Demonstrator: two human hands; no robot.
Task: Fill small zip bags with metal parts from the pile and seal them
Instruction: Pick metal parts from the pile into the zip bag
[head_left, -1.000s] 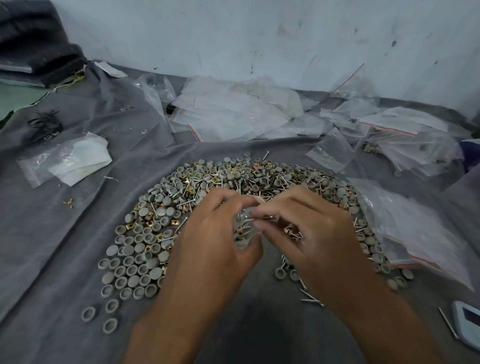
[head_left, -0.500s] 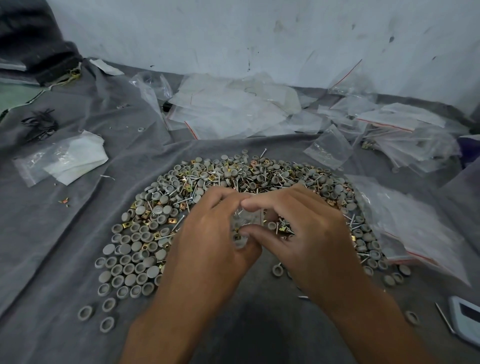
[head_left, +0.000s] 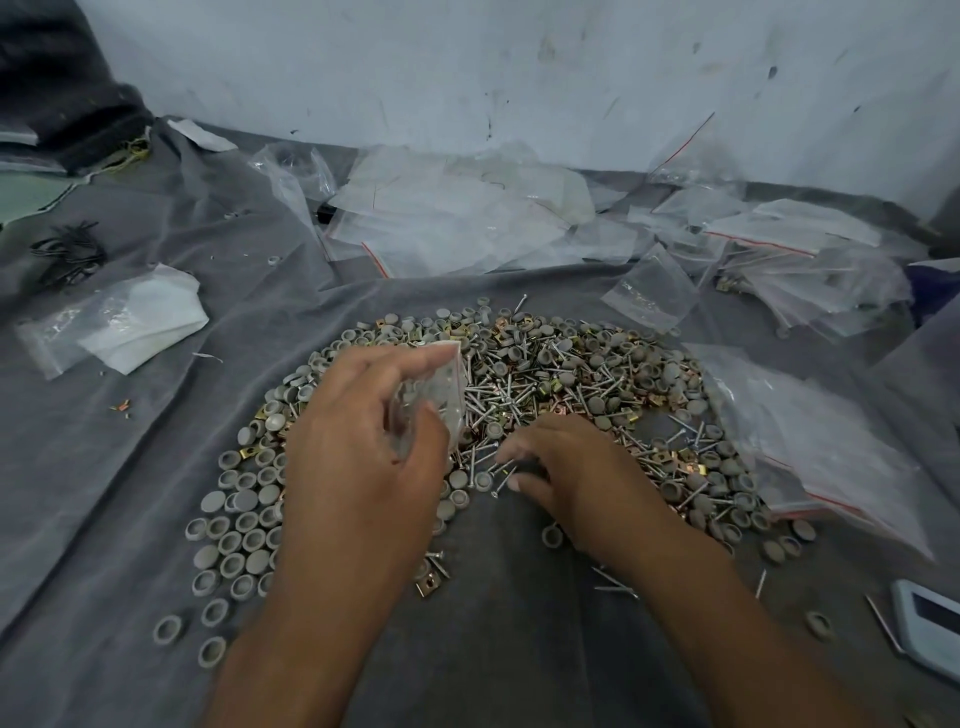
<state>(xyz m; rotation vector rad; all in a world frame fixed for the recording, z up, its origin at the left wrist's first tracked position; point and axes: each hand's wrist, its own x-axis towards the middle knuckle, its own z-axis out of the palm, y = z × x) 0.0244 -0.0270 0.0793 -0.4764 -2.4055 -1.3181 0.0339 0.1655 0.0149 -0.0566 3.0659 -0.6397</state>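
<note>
A wide pile of metal parts (head_left: 571, 384), screws, brass clips and grey round caps, is spread over the grey cloth (head_left: 218, 415). My left hand (head_left: 358, 467) holds a small clear zip bag (head_left: 434, 395) with a few parts inside, lifted over the pile's left half. My right hand (head_left: 566, 483) is down at the near edge of the pile, its fingertips pinching loose screws (head_left: 501, 475).
Empty zip bags (head_left: 457, 223) lie heaped along the wall, more at the right (head_left: 810, 431) and far right (head_left: 800, 260). A bag with white sheets (head_left: 124, 322) lies at left. A phone-like device (head_left: 930, 629) sits at the lower right edge. Black ties (head_left: 67, 249) lie far left.
Both hands were together at the bag's mouth. They have now separated: the left keeps the bag and has lifted it, the right has dropped to the pile's near edge and pinches screws.
</note>
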